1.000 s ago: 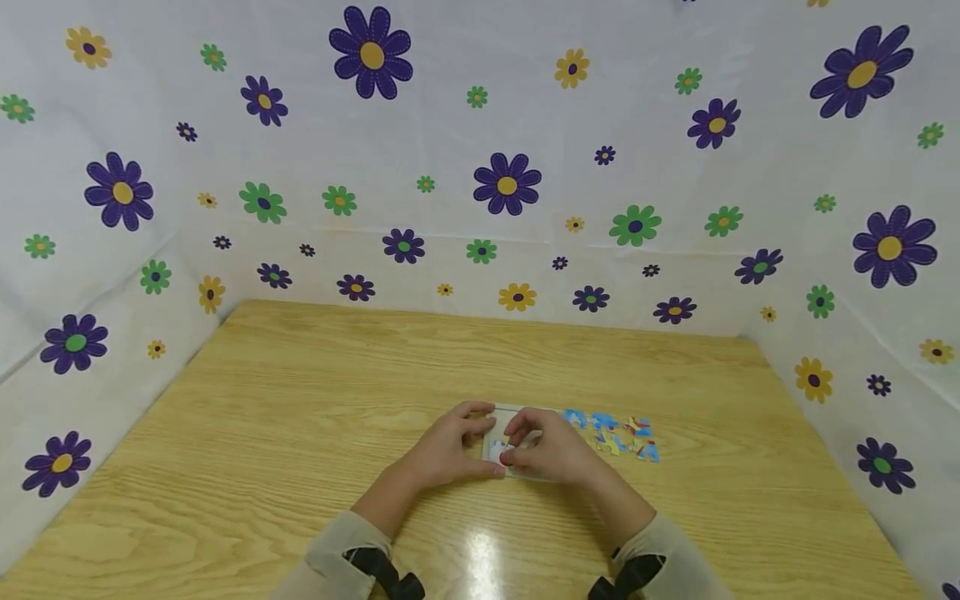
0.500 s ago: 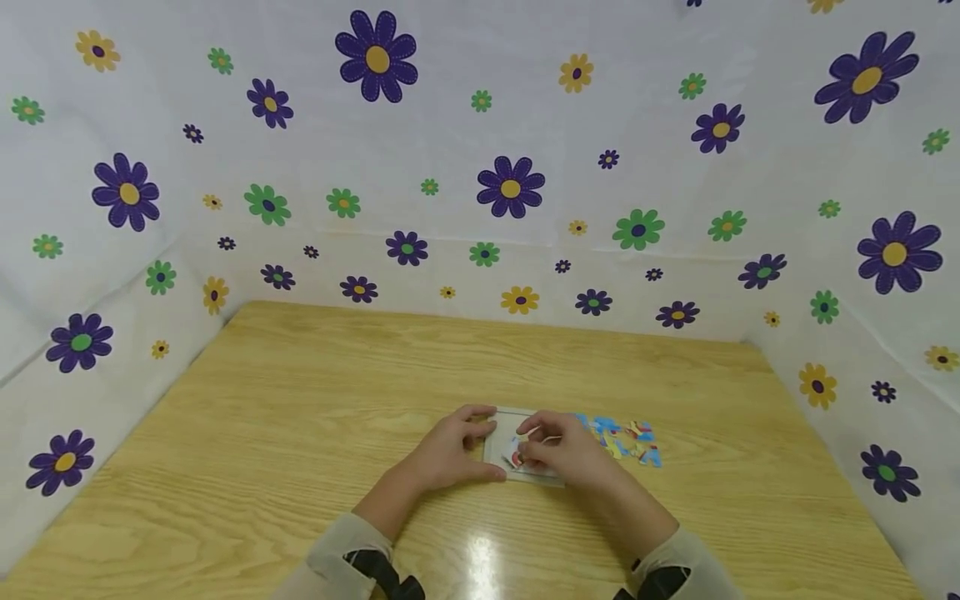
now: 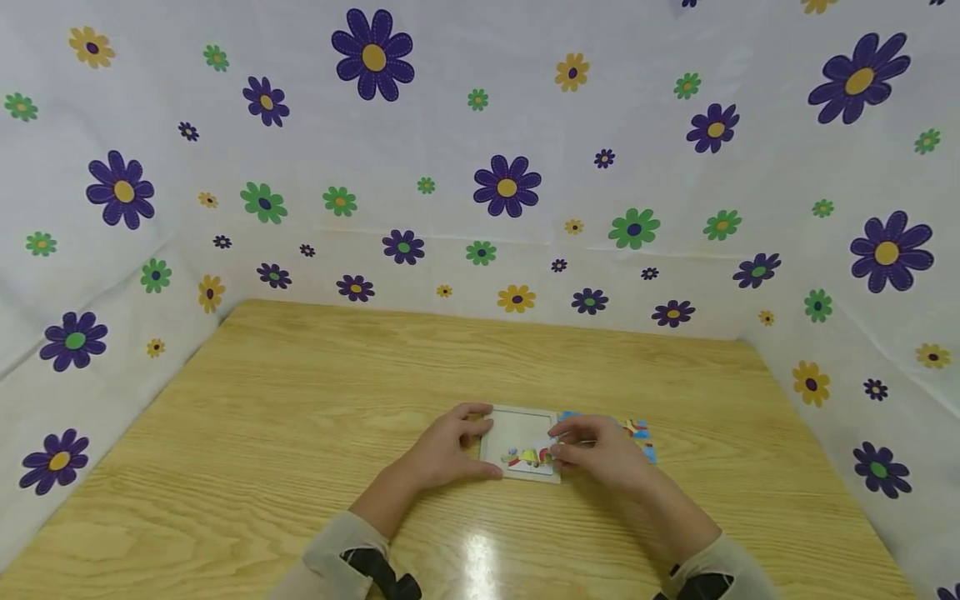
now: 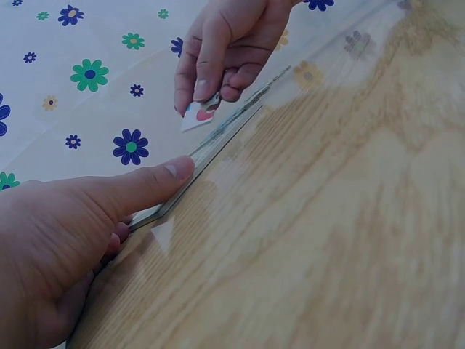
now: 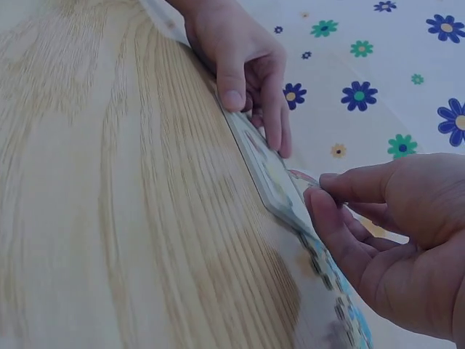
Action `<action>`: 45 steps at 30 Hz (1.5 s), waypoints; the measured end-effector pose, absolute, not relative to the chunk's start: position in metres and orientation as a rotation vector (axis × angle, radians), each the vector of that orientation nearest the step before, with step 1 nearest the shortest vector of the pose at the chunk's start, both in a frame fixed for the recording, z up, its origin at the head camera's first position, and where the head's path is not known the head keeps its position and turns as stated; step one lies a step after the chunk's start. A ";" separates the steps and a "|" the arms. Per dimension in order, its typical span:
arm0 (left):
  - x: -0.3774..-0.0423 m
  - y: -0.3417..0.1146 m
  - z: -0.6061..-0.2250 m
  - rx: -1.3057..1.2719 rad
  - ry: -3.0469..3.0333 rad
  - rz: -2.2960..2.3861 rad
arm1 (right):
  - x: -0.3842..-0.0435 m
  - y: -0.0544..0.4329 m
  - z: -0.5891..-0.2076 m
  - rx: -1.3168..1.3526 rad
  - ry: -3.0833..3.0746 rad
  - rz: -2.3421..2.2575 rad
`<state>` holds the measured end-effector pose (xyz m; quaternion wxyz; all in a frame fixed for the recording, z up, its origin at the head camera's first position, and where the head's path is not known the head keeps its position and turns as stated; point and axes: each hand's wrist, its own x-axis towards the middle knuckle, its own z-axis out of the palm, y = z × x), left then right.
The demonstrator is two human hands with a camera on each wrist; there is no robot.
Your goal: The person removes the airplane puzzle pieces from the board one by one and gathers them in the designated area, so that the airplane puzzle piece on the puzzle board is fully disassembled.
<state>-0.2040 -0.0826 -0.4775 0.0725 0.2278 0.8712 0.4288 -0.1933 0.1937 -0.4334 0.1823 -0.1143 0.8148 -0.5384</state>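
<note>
A pale, square puzzle tray [image 3: 517, 427] lies on the table, with a few colourful jigsaw pieces [image 3: 527, 457] along its near side. My left hand [image 3: 452, 447] holds the tray at its left side; the thumb [image 4: 174, 171] presses the near rim and the fingers reach toward the far corner. Between thumb and fingertips my right hand [image 3: 606, 452] pinches a jigsaw piece [image 4: 196, 118], white with red on it, close over the tray's right side. In the right wrist view the fingertips partly hide that piece.
Loose blue, yellow and red jigsaw pieces [image 3: 639, 428] lie right of the tray, partly behind my right hand. White cloth with printed flowers [image 3: 420, 150] stands around the back and sides of the wooden table [image 3: 360, 367].
My right hand has moved rightward from the tray's left part to its right rim, uncovering the pieces along the near side. The left hand stays at the left rim.
</note>
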 end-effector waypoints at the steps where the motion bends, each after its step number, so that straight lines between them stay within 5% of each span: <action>1: -0.204 -0.082 -0.477 0.683 2.620 1.282 | -0.192 0.197 -0.433 -0.308 2.280 -1.538; 45: -0.204 -0.082 -0.477 0.671 2.613 1.275 | -0.172 0.192 -0.442 -0.220 2.671 -1.313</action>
